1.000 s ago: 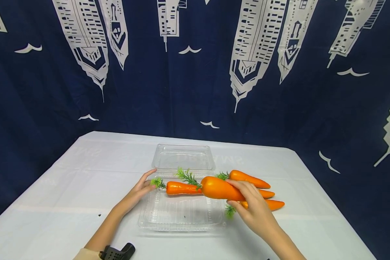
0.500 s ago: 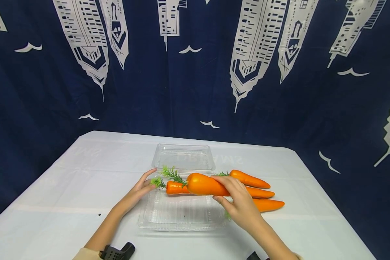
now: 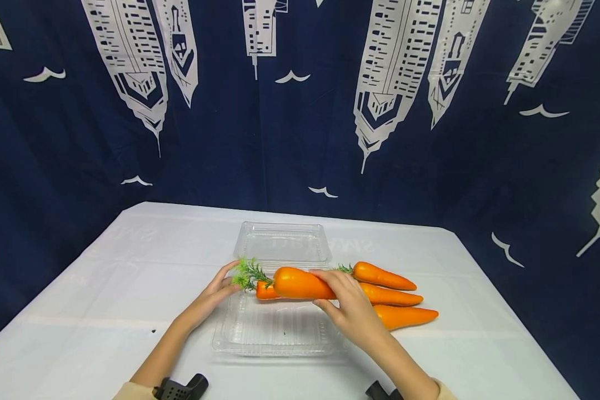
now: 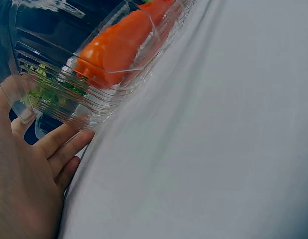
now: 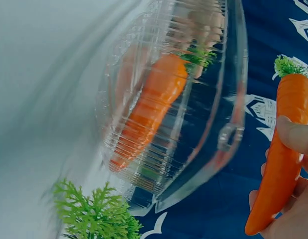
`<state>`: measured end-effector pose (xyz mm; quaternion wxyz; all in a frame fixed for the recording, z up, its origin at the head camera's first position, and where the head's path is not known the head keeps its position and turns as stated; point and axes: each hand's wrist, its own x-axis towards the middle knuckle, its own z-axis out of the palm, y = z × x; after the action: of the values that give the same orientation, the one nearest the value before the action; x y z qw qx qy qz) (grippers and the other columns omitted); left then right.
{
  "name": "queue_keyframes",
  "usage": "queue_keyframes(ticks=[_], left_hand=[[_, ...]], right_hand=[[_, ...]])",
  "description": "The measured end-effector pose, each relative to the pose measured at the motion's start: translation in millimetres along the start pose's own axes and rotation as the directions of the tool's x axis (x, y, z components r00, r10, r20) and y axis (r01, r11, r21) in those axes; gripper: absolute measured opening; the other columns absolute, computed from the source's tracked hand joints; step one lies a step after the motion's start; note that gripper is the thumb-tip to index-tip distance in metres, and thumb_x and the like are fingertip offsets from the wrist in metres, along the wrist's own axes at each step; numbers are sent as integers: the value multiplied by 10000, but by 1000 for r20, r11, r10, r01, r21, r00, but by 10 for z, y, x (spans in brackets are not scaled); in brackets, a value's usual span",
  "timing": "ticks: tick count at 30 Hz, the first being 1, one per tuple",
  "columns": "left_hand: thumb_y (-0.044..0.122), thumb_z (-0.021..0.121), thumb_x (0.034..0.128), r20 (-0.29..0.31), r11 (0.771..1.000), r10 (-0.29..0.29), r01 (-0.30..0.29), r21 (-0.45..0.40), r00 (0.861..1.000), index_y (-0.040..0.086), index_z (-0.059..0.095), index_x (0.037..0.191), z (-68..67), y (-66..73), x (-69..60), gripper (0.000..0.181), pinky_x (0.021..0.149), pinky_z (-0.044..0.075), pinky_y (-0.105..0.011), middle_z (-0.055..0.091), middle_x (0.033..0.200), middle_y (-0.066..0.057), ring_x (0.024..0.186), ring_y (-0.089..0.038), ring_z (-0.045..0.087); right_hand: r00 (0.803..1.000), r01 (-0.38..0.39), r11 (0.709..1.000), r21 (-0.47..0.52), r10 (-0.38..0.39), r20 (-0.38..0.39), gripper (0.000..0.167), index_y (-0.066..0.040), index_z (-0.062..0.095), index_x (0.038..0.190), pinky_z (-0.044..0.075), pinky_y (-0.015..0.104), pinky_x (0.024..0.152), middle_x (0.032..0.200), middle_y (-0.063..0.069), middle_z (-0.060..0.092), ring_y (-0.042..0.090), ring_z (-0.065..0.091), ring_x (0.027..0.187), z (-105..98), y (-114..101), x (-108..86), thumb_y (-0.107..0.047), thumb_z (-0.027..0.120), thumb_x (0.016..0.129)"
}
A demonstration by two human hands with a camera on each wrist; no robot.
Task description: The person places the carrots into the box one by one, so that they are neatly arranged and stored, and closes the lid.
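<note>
A clear plastic container (image 3: 280,333) lies with its lid (image 3: 283,239) folded back behind it. One orange carrot (image 3: 264,292) with green leaves rests inside, seen through the wall in the left wrist view (image 4: 114,50) and the right wrist view (image 5: 151,109). Above it, my right hand (image 3: 355,314) grips a second carrot (image 3: 300,283) between thumb and fingers, its leaves pointing left; the right wrist view shows this held carrot (image 5: 283,154) whole. My left hand (image 3: 210,300) touches the container's left side with fingers extended, also in the left wrist view (image 4: 34,174).
Several carrots lie right of the container, the rear one (image 3: 384,275), a middle one (image 3: 392,295) and a front one (image 3: 405,316). The white tabletop (image 3: 130,278) ends at a dark blue patterned curtain (image 3: 260,139).
My right hand has moved left with its carrot, from near the container's right side to above the carrot inside. My left hand has stayed in place.
</note>
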<state>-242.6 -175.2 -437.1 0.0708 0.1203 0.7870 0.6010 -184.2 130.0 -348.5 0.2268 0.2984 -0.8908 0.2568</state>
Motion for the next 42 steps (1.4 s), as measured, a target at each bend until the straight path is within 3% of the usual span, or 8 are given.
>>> queue_keyframes(ticks=[7, 11, 15, 24, 30, 37, 42], left_hand=[[352, 504, 890, -17, 1000, -27, 27, -12, 999, 373, 208, 1405, 13, -15, -7, 594, 1025, 189, -666, 274, 1439, -250, 1333, -440, 240], [344, 501, 892, -5, 1000, -9, 9, -12, 1000, 383, 216, 1400, 16, -6, -1, 584, 1012, 204, -673, 267, 1440, -255, 1322, -454, 251], [320, 484, 905, 13, 1000, 14, -14, -17, 1000, 372, 209, 1406, 9, -2, 7, 574, 996, 253, -660, 338, 1404, -248, 1271, -432, 353], [279, 469, 917, 24, 998, 41, -40, -39, 999, 358, 202, 1410, 0, 1, 17, 566, 1009, 280, -617, 461, 1325, -199, 1195, -349, 467], [259, 467, 914, 19, 998, 51, -51, -24, 999, 343, 198, 1420, 6, 5, 16, 579, 1000, 287, -616, 490, 1282, -205, 1181, -334, 471], [231, 466, 915, 23, 998, 58, -57, -24, 998, 336, 198, 1421, -11, 7, 7, 582, 980, 349, -531, 558, 1168, -179, 1073, -257, 529], [227, 464, 913, 27, 998, 56, -55, -30, 998, 347, 202, 1417, -18, 9, 5, 581, 971, 366, -502, 548, 1186, -187, 1067, -246, 530]], right_hand=[[999, -31, 999, -34, 33, 43, 493, -222, 535, 1229, 422, 433, 949, 1139, -34, 594, 177, 531, 1077, 90, 27, 45, -194, 711, 769], [996, -50, 998, -34, 52, 74, 484, -220, 541, 1221, 442, 412, 914, 1126, -37, 601, 176, 541, 1067, 160, 60, 63, -197, 712, 769], [993, -59, 998, -35, 62, 103, 476, -220, 537, 1219, 447, 389, 897, 1114, -35, 603, 173, 543, 1055, 221, 80, 87, -200, 706, 775], [987, -75, 997, -11, 76, 145, 476, -206, 521, 1233, 417, 396, 942, 1112, -29, 601, 170, 536, 1038, 330, 109, 142, -209, 690, 787], [985, -59, 998, -17, 61, 161, 472, -193, 524, 1221, 431, 398, 907, 1098, -25, 604, 178, 543, 1043, 416, 159, 142, -212, 693, 780], [984, -27, 999, -21, 30, 175, 469, -193, 526, 1213, 434, 389, 873, 1075, -37, 602, 169, 550, 1018, 455, 188, 148, -209, 698, 777], [982, -4, 1000, -22, 8, 186, 465, -199, 529, 1211, 434, 403, 872, 1099, -31, 602, 183, 550, 1037, 482, 187, 162, -204, 697, 777]])
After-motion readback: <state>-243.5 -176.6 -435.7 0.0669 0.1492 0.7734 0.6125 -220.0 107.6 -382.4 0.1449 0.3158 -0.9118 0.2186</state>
